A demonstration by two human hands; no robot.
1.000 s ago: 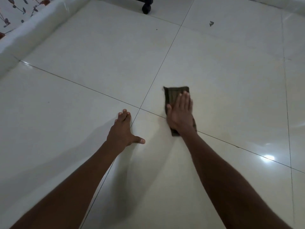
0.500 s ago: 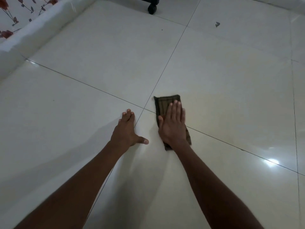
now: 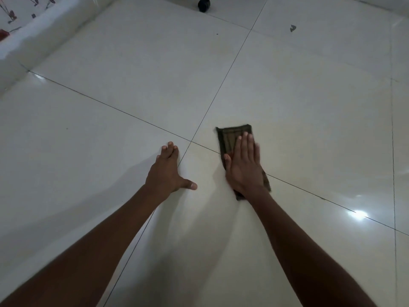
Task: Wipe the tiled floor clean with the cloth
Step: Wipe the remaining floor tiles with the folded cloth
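A: Where is the cloth?

B: On the tiled floor, just right of the spot where four tiles meet. It is a dark, folded rectangle with faint stripes, lying lengthwise away from the person. It straddles the grout line that runs down toward the right.

A: What holds it?

B: The right hand lies flat on top of it, palm down. The fingers are straight and close together, pointing away from the person, and the thumb lies along the cloth's left edge. Nothing is curled round it; the hand presses it to the tile. The far end of the cloth shows past the fingertips, and a near corner shows beside the wrist.

A: And the other hand?

B: The left hand rests flat on the floor to the left of the cloth, apart from it. Its fingers are straight, its thumb is spread out to the right, and it holds nothing. It lies beside the grout line that runs toward the person.

A: Anything else around?

B: A black wheel stands at the top edge. A small dark speck sits on a far tile. A white ledge with a flowered cloth above it runs along the top left. A bright glare shines on the tile at the right.
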